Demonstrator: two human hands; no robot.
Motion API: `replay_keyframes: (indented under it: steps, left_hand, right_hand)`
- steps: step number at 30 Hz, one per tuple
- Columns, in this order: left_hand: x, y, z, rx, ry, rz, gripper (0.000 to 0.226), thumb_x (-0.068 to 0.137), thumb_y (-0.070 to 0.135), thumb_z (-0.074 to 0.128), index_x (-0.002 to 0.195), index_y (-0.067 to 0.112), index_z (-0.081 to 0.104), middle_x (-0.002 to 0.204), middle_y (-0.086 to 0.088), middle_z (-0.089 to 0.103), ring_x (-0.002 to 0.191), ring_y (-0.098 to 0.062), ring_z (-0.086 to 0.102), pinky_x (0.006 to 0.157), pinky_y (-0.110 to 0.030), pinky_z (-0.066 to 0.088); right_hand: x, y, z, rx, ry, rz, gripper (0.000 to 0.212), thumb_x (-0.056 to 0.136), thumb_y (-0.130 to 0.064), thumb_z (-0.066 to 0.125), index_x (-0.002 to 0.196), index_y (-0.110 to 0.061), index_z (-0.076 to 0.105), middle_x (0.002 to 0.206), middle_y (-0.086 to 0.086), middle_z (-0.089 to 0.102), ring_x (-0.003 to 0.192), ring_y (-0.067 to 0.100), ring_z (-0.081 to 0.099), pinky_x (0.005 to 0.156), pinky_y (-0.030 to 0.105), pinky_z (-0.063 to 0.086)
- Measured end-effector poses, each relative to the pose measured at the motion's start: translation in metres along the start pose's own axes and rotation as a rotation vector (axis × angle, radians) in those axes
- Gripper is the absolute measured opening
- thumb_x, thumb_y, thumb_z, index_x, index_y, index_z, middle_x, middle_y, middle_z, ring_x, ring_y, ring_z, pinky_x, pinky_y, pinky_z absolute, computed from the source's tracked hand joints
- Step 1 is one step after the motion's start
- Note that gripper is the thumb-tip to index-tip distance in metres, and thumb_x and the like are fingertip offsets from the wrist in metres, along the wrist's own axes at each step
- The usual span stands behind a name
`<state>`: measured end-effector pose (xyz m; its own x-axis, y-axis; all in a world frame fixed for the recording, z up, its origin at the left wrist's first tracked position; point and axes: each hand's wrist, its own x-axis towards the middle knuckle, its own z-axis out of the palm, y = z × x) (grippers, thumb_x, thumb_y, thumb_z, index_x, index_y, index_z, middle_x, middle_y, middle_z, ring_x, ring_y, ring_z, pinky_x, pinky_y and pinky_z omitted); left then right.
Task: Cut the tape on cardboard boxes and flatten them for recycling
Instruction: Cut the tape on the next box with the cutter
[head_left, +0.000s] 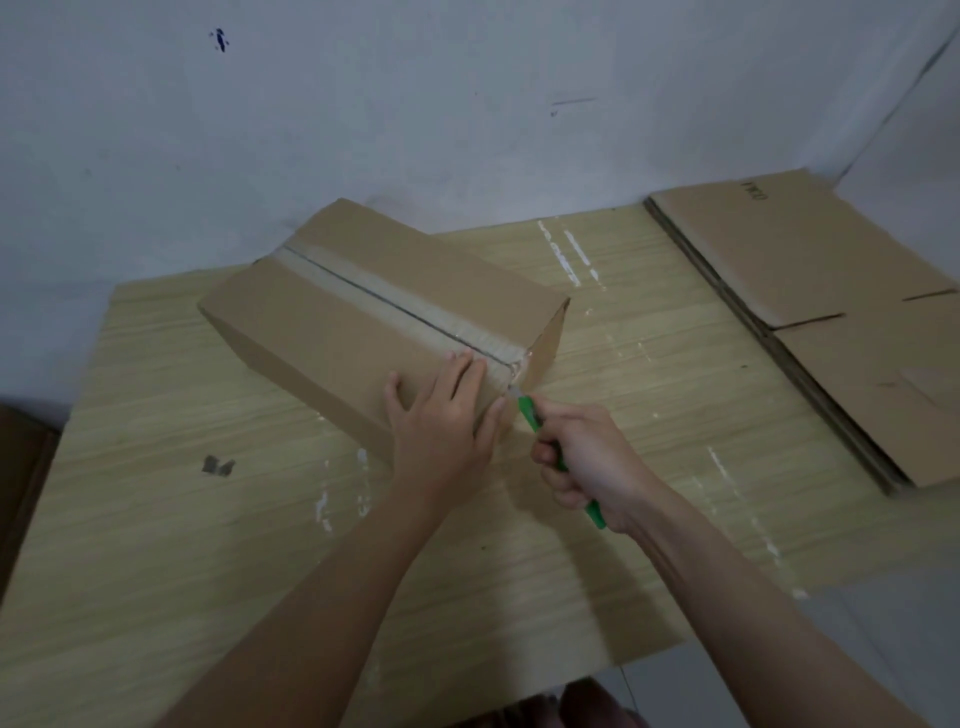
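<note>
A closed brown cardboard box (363, 306) lies at an angle on the wooden table (156, 519), with a strip of clear tape (395, 301) along its top seam. My left hand (441, 410) lies flat on the box's near corner, fingers straight, thumb over the near edge. My right hand (587, 462) grips a green utility knife (530, 410). The knife's tip touches the box's near end just below the tape. A dark line runs down the middle of the tape.
A stack of flattened cardboard boxes (831, 312) lies on the table's right side, against the grey wall (467, 104). More brown cardboard (21, 467) shows at the left edge, beside the table. White streaks mark the tabletop.
</note>
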<state>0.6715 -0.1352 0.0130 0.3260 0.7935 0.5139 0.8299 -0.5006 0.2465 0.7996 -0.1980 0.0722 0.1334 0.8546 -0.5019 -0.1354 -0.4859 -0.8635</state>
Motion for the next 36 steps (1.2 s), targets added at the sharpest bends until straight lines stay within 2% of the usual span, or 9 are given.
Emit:
replay_keyframes:
  steps: [3, 8, 17, 21, 22, 24, 29, 32, 36]
  left_hand:
    - [0.0, -0.001, -0.001, -0.012, -0.005, 0.011, 0.045, 0.087, 0.041, 0.042, 0.113, 0.012, 0.065, 0.123, -0.003, 0.063, 0.111, -0.016, 0.061, 0.095, -0.063, 0.033]
    - [0.002, -0.001, -0.003, -0.05, -0.028, 0.008, 0.045, 0.087, 0.04, 0.041, 0.112, 0.011, 0.065, 0.122, -0.004, 0.063, 0.111, -0.017, 0.06, 0.093, -0.063, 0.034]
    - [0.011, -0.02, -0.019, -0.157, -0.234, -0.043, 0.061, 0.087, 0.051, 0.029, 0.129, 0.015, 0.056, 0.138, 0.0, 0.051, 0.129, -0.015, 0.045, 0.108, -0.055, 0.016]
    - [0.004, -0.054, -0.032, -0.183, -0.285, 0.13, 0.064, 0.088, 0.052, 0.03, 0.126, 0.009, 0.059, 0.133, -0.006, 0.057, 0.126, -0.022, 0.051, 0.104, -0.062, 0.024]
    - [0.001, -0.066, -0.036, -0.19, -0.284, 0.187, 0.064, 0.091, 0.054, 0.031, 0.125, 0.008, 0.059, 0.132, -0.007, 0.058, 0.124, -0.021, 0.052, 0.102, -0.062, 0.026]
    - [-0.004, -0.086, -0.046, -0.235, -0.274, 0.253, 0.062, 0.093, 0.056, 0.032, 0.124, 0.009, 0.059, 0.131, -0.007, 0.058, 0.125, -0.016, 0.046, 0.102, -0.058, 0.024]
    - [-0.004, -0.096, -0.06, -0.168, -0.187, 0.258, 0.051, 0.08, 0.051, 0.054, 0.111, 0.012, 0.065, 0.118, -0.004, 0.065, 0.107, -0.018, 0.059, 0.092, -0.05, 0.041]
    - [-0.003, -0.091, -0.059, -0.115, -0.137, 0.219, 0.049, 0.081, 0.053, 0.052, 0.103, 0.012, 0.068, 0.111, -0.004, 0.068, 0.097, -0.02, 0.066, 0.083, -0.051, 0.048]
    - [0.0, -0.088, -0.06, -0.053, -0.084, 0.346, 0.042, 0.087, 0.036, 0.049, 0.097, 0.002, 0.07, 0.101, -0.014, 0.07, 0.087, -0.027, 0.069, 0.075, -0.047, 0.055]
  right_hand:
    - [0.002, 0.003, 0.003, 0.06, -0.043, 0.006, 0.048, 0.092, 0.0, 0.033, 0.11, -0.031, 0.065, 0.053, -0.002, 0.032, 0.035, 0.007, 0.02, 0.034, 0.01, 0.017]
    - [0.0, 0.004, 0.005, 0.045, -0.084, -0.01, 0.053, 0.091, 0.001, 0.034, 0.086, -0.034, 0.073, 0.054, -0.001, 0.031, 0.036, 0.008, 0.02, 0.037, 0.01, 0.016]
    - [-0.007, 0.013, -0.022, 0.028, -0.116, -0.001, 0.049, 0.095, 0.0, 0.038, 0.128, -0.031, 0.055, 0.055, 0.0, 0.041, 0.035, 0.007, 0.024, 0.034, 0.012, 0.019]
    - [0.003, 0.016, -0.014, -0.14, 0.162, -0.303, 0.049, 0.092, -0.003, 0.053, 0.133, -0.03, 0.05, 0.08, -0.006, 0.062, 0.056, 0.013, 0.054, 0.046, 0.018, 0.037]
    - [0.006, 0.016, -0.011, -0.266, 0.239, -0.449, 0.053, 0.089, -0.003, 0.059, 0.135, -0.024, 0.047, 0.103, -0.009, 0.062, 0.083, 0.01, 0.062, 0.064, 0.014, 0.046]
    - [0.013, 0.013, -0.004, -0.517, 0.306, -0.688, 0.061, 0.081, -0.003, 0.069, 0.137, -0.008, 0.046, 0.126, -0.009, 0.048, 0.112, -0.006, 0.047, 0.09, -0.002, 0.031]
    - [0.032, 0.008, 0.017, -0.853, 0.347, -0.964, 0.071, 0.072, -0.009, 0.078, 0.136, -0.003, 0.047, 0.112, 0.015, 0.068, 0.087, 0.029, 0.07, 0.08, 0.026, 0.049]
    - [0.041, 0.005, 0.024, -0.881, 0.33, -1.095, 0.072, 0.07, -0.022, 0.077, 0.134, -0.002, 0.049, 0.118, 0.014, 0.065, 0.096, 0.025, 0.066, 0.085, 0.03, 0.051]
    - [0.062, -0.002, 0.026, -0.91, 0.207, -0.915, 0.078, 0.068, -0.034, 0.082, 0.134, -0.009, 0.051, 0.132, 0.011, 0.056, 0.119, 0.023, 0.054, 0.104, 0.035, 0.041]
